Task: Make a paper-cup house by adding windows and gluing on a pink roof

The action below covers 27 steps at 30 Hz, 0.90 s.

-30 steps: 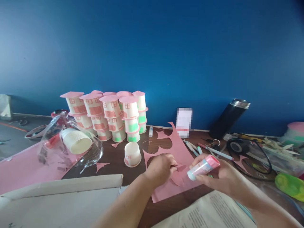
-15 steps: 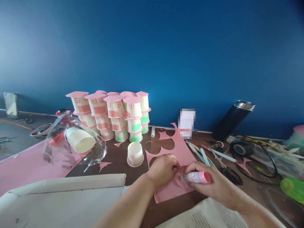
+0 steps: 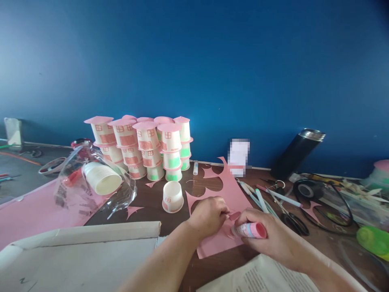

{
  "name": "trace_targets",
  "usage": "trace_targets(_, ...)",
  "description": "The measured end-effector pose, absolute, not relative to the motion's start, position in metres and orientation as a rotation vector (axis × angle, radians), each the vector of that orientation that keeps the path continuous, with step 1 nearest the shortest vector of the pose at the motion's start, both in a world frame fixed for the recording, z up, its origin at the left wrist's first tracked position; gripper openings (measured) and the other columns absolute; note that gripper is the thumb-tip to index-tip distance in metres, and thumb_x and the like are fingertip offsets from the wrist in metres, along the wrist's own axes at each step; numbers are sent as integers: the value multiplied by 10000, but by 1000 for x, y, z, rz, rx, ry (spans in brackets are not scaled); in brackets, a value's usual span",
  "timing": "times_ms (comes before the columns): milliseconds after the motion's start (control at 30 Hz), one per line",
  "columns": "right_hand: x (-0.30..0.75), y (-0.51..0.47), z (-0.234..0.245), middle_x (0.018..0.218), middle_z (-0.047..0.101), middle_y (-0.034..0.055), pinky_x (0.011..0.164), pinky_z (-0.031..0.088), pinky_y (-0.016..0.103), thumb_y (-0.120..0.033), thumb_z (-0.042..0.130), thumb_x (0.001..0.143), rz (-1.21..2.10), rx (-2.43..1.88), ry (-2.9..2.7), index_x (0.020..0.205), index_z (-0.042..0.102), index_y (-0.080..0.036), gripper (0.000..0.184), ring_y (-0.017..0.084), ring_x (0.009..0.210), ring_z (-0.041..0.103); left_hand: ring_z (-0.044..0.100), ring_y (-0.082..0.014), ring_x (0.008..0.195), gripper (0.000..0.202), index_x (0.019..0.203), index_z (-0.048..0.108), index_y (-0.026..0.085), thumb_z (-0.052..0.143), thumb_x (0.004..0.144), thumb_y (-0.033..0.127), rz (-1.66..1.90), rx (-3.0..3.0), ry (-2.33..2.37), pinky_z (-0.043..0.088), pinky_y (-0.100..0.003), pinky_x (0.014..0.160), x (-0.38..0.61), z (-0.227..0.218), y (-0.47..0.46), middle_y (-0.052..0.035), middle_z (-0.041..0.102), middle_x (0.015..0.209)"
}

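Observation:
My left hand (image 3: 208, 215) is closed in a pinch on a small pink paper piece (image 3: 234, 215) that lies on a pink paper sheet (image 3: 232, 190) with round holes cut out of it. My right hand (image 3: 267, 239) grips a glue stick (image 3: 249, 230) with a pink end and presses its tip against that piece. An upturned white paper cup (image 3: 172, 197) with a pink window drawn on it stands just left of the sheet. Behind it rises a stack of decorated cups (image 3: 146, 148) with pink paper tops.
A clear bag with a sleeve of white cups (image 3: 101, 179) lies at the left on more pink paper (image 3: 33, 213). A white cardboard box (image 3: 82, 251) is near me. Pens (image 3: 261, 196), scissors (image 3: 291, 223), tape (image 3: 305, 188), cables and a black flask (image 3: 296, 152) crowd the right. Printed paper (image 3: 273, 278) lies under my right arm.
My right hand brought the glue stick down from mid-air and tipped it onto the pink piece held by my left hand. The view shifted slightly.

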State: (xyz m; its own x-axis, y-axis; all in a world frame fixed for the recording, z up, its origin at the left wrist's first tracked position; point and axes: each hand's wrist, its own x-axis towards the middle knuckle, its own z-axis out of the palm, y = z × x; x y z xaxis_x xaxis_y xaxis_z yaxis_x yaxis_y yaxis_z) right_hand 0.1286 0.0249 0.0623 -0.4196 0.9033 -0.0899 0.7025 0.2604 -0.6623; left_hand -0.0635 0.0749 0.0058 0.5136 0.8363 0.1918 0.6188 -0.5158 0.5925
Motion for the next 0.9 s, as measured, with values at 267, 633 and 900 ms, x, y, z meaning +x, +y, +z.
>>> trace_targets(267,126,21,58,679,585,-55,558,384,237,-122,554,758,878,-1581,-2184,730,595,-232,120,129,624,498,625,-150,778,149,701,680,218,579,805,184,639,2326,1172,426,-241,665,-64,8,74,1,695,860)
trace_targets(633,134,31,76,753,669,14,665,453,293,-486,578,872,1187,-1436,-1919,766,680,-206,317,195,729,593,649,-155,794,124,797,714,260,594,802,228,631,2297,1250,409,-266,659,-64,11,73,51,728,915)
trace_targets(900,131,32,56,867,721,29,797,503,352,-433,638,840,1085,-1434,-1889,892,697,-213,234,243,848,644,645,-152,811,135,852,735,256,604,821,266,618,2317,1198,397,-250,650,-66,10,75,33,724,917)
